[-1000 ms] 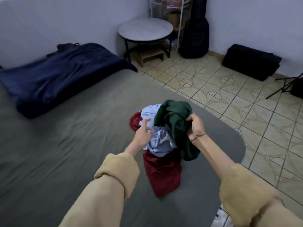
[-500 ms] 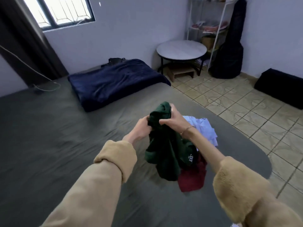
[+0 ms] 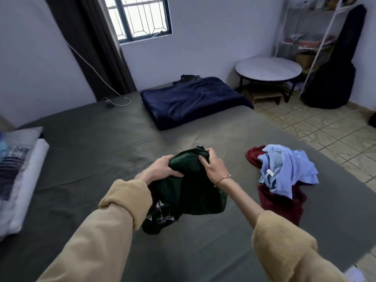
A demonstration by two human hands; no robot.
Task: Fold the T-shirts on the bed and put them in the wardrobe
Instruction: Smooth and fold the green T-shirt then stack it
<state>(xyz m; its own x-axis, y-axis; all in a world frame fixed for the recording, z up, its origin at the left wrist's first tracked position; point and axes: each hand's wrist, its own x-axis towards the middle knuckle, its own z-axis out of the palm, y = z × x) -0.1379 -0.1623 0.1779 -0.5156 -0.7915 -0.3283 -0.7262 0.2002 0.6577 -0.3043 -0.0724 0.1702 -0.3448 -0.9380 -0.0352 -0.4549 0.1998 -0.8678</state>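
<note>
grey-sheeted bed (image 3: pixel 85 151) filling most of the view, taken as the landmark. at its far edge, a folded navy blanket (image 3: pixel 189 100); at its left edge, striped pillows (image 3: pixel 18 165); off its far right corner, a round table (image 3: pixel 268 68) and a black guitar bag (image 3: pixel 333 70) on the tiled floor. no wardrobe in view.

toward the bed's right edge, two shirts heaped unfolded: red t-shirt (image 3: pixel 282 204) underneath, light blue t-shirt (image 3: pixel 284 169) crumpled on top and touching it.

near the bed's middle, well apart from that heap, the dark green t-shirt (image 3: pixel 189 192), bunched, lower part draped toward the sheet with a white print showing; hard to tell how much rests on the bed.

left hand (image 3: pixel 160 169) clasping the bunched top of the green shirt, thumb pressed across the cloth. right hand (image 3: pixel 211 165) gripping the same bunch from the other side, fingers curled over it.

step in hand, by judgement: first shirt picked out, not yet spread. next calls for finding shoulders or hem, shaking open and laying flat on bare sheet before any fold. two shirts and the trip to the wardrobe left.
</note>
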